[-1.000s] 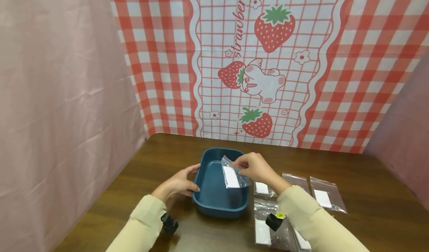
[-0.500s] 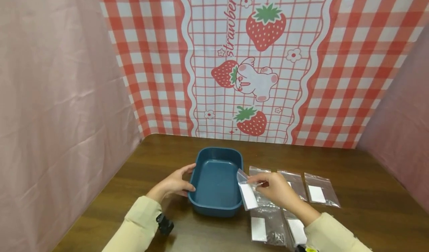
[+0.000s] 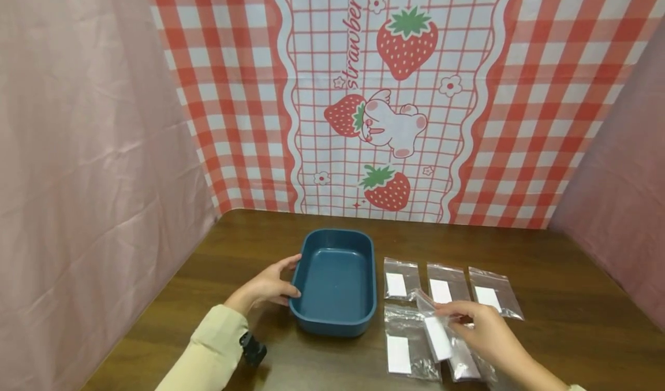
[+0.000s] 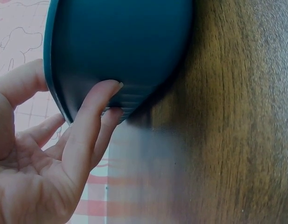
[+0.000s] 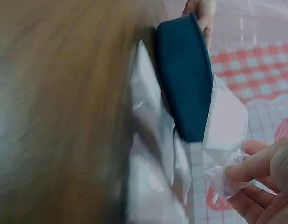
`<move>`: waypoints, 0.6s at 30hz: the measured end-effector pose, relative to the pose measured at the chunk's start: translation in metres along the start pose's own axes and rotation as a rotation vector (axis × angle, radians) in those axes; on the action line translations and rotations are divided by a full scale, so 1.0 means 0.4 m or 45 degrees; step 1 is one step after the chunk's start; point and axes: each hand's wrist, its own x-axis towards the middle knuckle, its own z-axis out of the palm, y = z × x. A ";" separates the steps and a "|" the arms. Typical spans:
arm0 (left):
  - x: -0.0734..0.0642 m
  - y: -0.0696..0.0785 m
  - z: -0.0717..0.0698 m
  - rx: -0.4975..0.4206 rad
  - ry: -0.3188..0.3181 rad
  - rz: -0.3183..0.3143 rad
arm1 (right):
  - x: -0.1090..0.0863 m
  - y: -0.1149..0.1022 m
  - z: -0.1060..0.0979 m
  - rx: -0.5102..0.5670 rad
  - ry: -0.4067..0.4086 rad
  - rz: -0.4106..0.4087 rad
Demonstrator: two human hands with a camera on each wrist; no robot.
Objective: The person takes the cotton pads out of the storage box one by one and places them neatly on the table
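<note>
A dark blue plastic bin (image 3: pixel 335 281) stands at mid-table, with nothing lying in it. My left hand (image 3: pixel 266 287) holds its left wall, thumb over the rim and other fingers against the outer side; those fingers (image 4: pixel 83 135) show in the left wrist view. To the right of the bin, my right hand (image 3: pixel 483 327) pinches a small clear zip-lock bag (image 5: pixel 224 123) between thumb and fingers. That bag has a flat white piece inside and tilts above other zip-lock bags. One bag lies under it, partly hidden.
Several similar zip-lock bags lie in two rows right of the bin, including a back-left bag (image 3: pixel 396 284), a back-right bag (image 3: pixel 487 297) and a front-left bag (image 3: pixel 399 353). A checked strawberry cloth (image 3: pixel 249 119) hangs behind the brown table (image 3: pixel 260 229).
My right hand has carried the zip-lock bag from over the bin rightward and nearer, above the front row of bags. My left hand stays on the bin while the view shifts slightly.
</note>
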 end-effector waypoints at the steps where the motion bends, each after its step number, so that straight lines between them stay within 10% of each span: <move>1: 0.001 -0.001 0.000 -0.005 0.000 -0.004 | -0.011 0.007 -0.006 -0.012 0.016 0.009; 11: 0.002 -0.002 0.002 -0.012 -0.008 -0.015 | -0.106 0.085 -0.070 -0.090 0.074 0.070; 18: 0.000 -0.004 -0.001 -0.007 -0.019 0.003 | -0.150 0.137 -0.122 -0.216 -0.077 0.341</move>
